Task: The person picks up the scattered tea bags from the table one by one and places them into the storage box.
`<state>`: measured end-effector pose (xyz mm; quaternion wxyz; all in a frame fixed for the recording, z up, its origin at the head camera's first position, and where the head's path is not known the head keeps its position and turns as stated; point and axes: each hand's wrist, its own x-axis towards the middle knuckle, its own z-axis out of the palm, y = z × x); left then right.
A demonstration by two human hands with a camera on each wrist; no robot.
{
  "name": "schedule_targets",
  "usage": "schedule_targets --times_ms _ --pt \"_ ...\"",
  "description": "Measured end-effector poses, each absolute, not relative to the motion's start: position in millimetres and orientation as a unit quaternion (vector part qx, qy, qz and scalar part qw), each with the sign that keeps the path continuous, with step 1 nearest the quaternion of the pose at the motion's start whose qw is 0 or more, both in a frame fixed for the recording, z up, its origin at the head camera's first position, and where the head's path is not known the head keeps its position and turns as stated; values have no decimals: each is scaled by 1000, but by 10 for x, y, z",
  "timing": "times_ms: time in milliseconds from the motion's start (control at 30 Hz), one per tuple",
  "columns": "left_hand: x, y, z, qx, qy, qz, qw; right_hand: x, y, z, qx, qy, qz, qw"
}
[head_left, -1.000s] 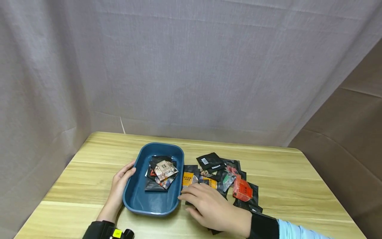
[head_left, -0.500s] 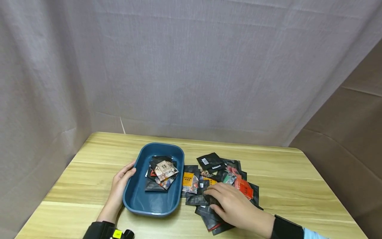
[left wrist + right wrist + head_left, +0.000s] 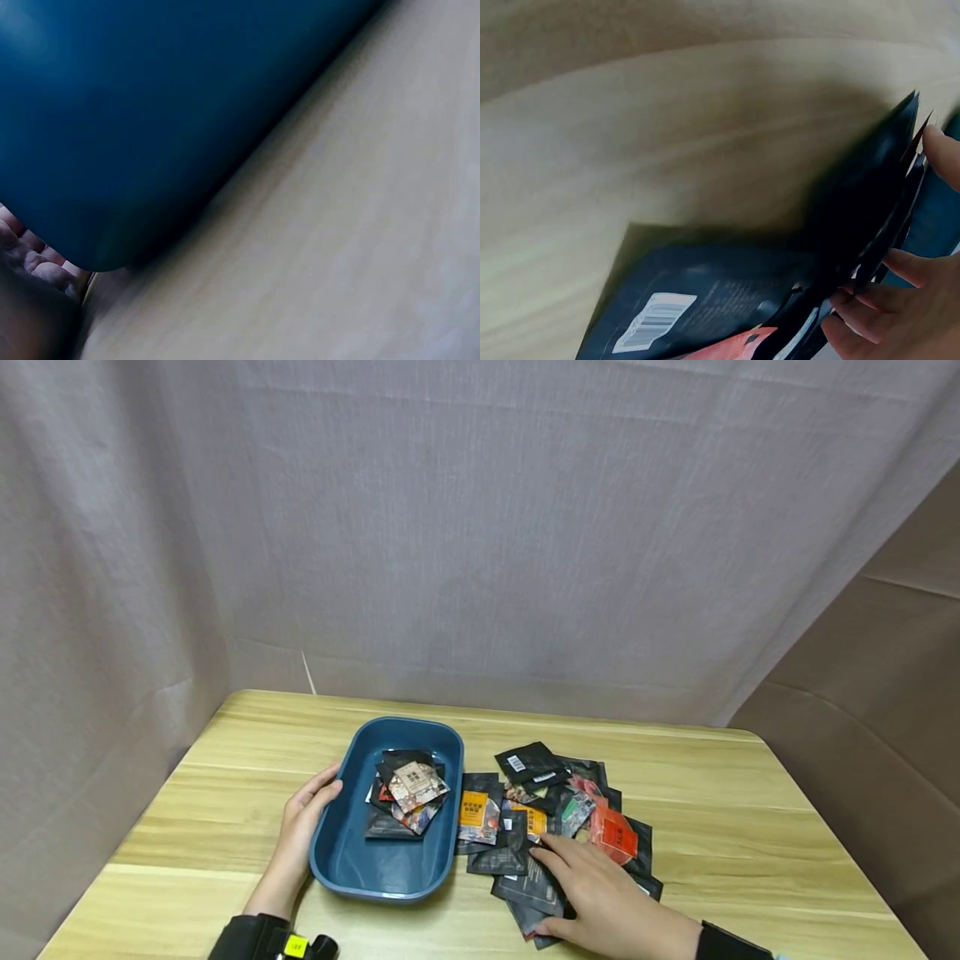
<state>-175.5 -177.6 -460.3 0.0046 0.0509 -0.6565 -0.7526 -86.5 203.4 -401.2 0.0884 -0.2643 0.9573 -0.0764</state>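
Blue tray (image 3: pixel 386 870): Set flat on the desk (image 3: pixel 187 827), left of centre; loaded with a small overlapping stack of packets, topped by a beige-labelled packet (image 3: pixel 417 785) toward 1 o'clock.
Left hand (image 3: pixel 297 828): Placed at 9 o'clock of the blue tray; laid against the outer wall, with fingers extended rather than hooked over the rim.
Loose packets (image 3: pixel 555 793): Spread in an overlapping pile at 3 o'clock of the blue tray; mostly black, with coloured labels in places.
Orange-labelled packet (image 3: pixel 474 810): Lying at 10 o'clock of the pile, just beside the tray wall.
Barcoded packet (image 3: pixel 525 764): Lying at 11 o'clock of the pile, barcode facing up.
Red-labelled packet (image 3: pixel 615 837): Lying at 3 o'clock of the pile.
Right hand (image 3: pixel 600 897): Positioned over the pile at 5 o'clock; held with thumb and fingers spread apart, touching dark packets (image 3: pixel 528 889) at 7 o'clock.
Yellow tag (image 3: pixel 296 946): Fixed to the black left wrist strap (image 3: pixel 251 937).
Grey curtain (image 3: pixel 480 543): Hung behind the desk, at 12 o'clock.
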Motion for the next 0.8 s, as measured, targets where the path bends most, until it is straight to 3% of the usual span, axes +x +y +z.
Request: schedule_targets --times_ms 333,800 --pt "-1745 -1790 -4603 47 -657 -752 1 -848 2005 -3942 -281 957 -65 44" --pt "-1762 -1789 -4602 49 -653 -755 3 -908 1993 -3735 -304 947 -35 -93"
